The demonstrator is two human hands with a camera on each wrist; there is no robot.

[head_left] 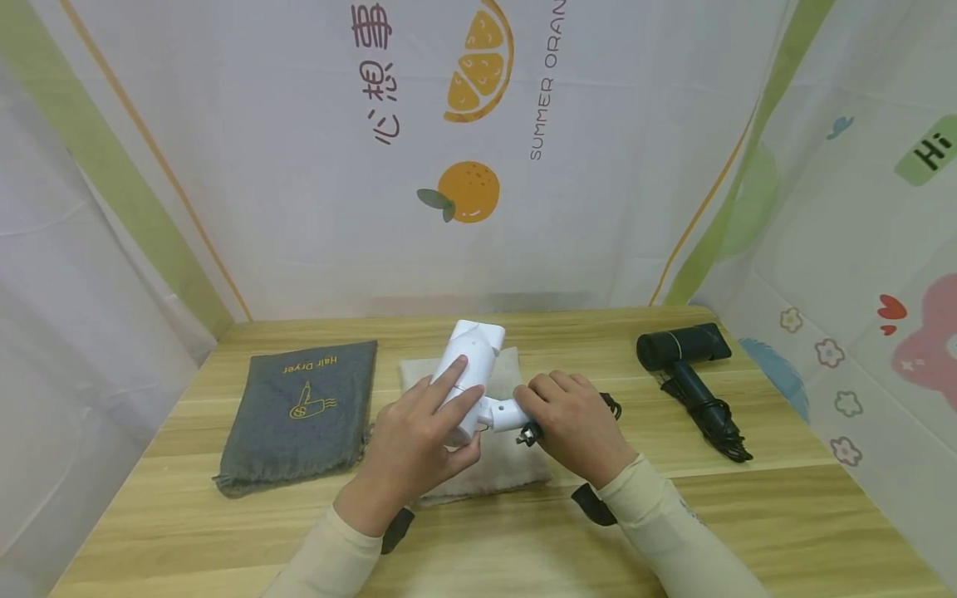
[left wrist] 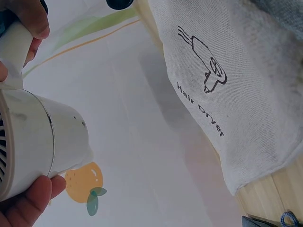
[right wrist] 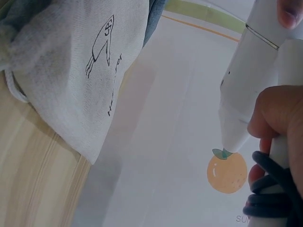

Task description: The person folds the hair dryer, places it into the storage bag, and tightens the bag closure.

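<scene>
Above the table, both hands hold a white hair dryer (head_left: 477,342). My left hand (head_left: 411,436) grips its barrel, the thumb below and the fingers over the top. My right hand (head_left: 576,423) is curled round the handle, where a dark cord (right wrist: 270,203) is wound. A small plug (head_left: 529,433) pokes out by the right hand's fingers. Underneath lies a light grey cloth pouch (head_left: 516,477), partly hidden by the dryer and left hand. Its printed dryer drawing and "Hair Dryer" lettering show in the left wrist view.
On the left of the wooden table (head_left: 478,556) lies a dark grey pouch (head_left: 299,423) with yellow print. A black hair dryer (head_left: 680,349), its cord bundled at the handle, lies at the right. A white printed curtain (head_left: 299,166) hangs behind the table.
</scene>
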